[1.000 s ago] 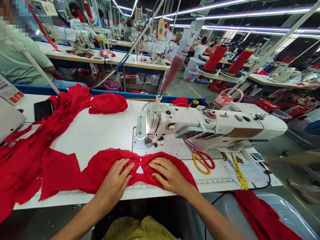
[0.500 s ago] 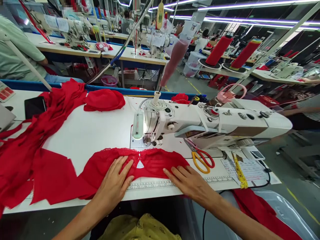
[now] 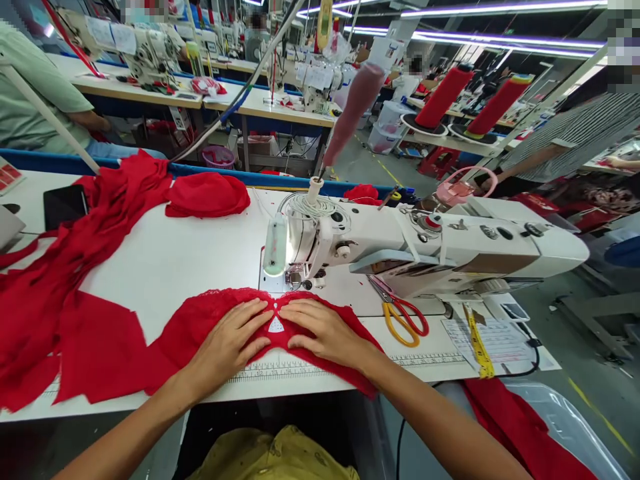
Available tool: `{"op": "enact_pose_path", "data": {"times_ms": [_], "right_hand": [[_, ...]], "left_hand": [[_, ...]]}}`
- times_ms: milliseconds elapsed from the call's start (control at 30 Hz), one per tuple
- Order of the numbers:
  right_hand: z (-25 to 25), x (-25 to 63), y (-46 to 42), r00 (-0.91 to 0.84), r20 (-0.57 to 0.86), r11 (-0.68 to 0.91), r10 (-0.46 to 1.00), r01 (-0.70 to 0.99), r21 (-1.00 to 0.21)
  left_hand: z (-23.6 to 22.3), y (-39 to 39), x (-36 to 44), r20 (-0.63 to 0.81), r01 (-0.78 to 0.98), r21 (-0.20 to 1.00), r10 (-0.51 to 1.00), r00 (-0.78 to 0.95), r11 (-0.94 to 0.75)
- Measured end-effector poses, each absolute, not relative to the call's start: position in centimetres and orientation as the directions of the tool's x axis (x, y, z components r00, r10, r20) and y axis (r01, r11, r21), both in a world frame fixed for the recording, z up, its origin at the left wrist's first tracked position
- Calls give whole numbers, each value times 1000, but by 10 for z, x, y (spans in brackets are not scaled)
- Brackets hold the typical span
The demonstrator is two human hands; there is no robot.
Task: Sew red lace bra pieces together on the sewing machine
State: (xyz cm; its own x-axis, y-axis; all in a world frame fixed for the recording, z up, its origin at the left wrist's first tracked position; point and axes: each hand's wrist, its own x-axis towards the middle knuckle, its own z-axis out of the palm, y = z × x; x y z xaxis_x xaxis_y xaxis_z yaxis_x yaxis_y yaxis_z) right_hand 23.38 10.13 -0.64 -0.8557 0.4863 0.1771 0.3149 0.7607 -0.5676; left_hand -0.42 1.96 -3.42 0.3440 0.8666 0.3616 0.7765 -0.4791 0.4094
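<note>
Along the near edge of the bench (image 3: 200, 253), a red lace-edged garment (image 3: 195, 320) lies spread in front of the sewing machine (image 3: 425, 243), its scalloped upper edge just short of the needle area. The left hand (image 3: 233, 337) rests palm down on the left half of the garment, fingers extended and slightly parted, clamped on nothing. The right hand (image 3: 323, 330) lies the same way on the right half, its fingers pointing inward. Between the two sets of fingertips, near but apart, sits the garment's narrow centre, where a small triangular opening shows the white surface below. Cloth reaches out past both hands, and on the right it runs under the wrist toward the bench edge.

Left of the garment, flat red fabric (image 3: 100, 347) meets it; whether they are joined I cannot tell. Beyond is a long red heap (image 3: 115, 207) beside a dark phone (image 3: 65, 208). To the right of the right hand, scissors (image 3: 400, 317) with yellow and red handles lie near the machine, and a yellow measuring tape (image 3: 480, 347) crosses a written sheet (image 3: 510, 340).
</note>
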Motion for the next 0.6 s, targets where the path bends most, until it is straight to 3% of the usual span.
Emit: {"op": "enact_pose_path", "data": {"times_ms": [133,333,600], "right_hand": [[-7,246,111,-872,22,687,489,369,-626],[6,248,120,-900,-94,698,426,392,-600],[11,249,127,-926,-136,730,351,362,-579]], "left_hand": [[-35,24,-16,233,829,358,901,366,-429],[-12,33,-21,8,895,221,919,395,-387],[-7,43,-27,-63,888,171,895,442,-426]]}}
